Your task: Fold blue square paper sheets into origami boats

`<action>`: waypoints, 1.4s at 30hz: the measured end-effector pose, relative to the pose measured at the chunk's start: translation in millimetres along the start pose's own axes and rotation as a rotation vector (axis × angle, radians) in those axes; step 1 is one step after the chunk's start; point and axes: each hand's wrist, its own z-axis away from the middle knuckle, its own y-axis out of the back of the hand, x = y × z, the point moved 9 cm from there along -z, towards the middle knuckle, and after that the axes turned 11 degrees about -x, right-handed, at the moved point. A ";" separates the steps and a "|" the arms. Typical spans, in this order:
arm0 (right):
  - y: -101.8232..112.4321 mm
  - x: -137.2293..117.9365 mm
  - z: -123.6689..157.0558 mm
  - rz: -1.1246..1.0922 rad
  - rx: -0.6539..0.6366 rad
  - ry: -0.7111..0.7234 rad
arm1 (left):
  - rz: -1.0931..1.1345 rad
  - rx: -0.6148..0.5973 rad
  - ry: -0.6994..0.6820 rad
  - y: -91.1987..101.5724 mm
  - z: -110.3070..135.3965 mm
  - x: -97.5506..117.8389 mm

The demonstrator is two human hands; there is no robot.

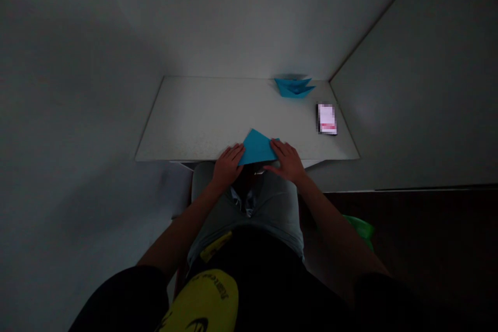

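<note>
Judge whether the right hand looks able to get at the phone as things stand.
Probably yes: the right hand, on the blue paper, is the nearer hand to the phone, and nothing shows standing between them; it would likely have to leave the paper.

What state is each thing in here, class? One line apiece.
Blue paper: seemingly folded, its far side pointed, between the hands.
Blue paper boat: folded, at the table's back edge, unheld.
Phone: screen lit, details blurred.
Left hand: fingers at the paper's left side.
Right hand: fingers on its right side.
</note>
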 end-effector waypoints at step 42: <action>14.6 2.4 -42.7 -0.092 -0.045 0.076 | 0.088 -0.129 -0.152 19.5 8.5 -64.6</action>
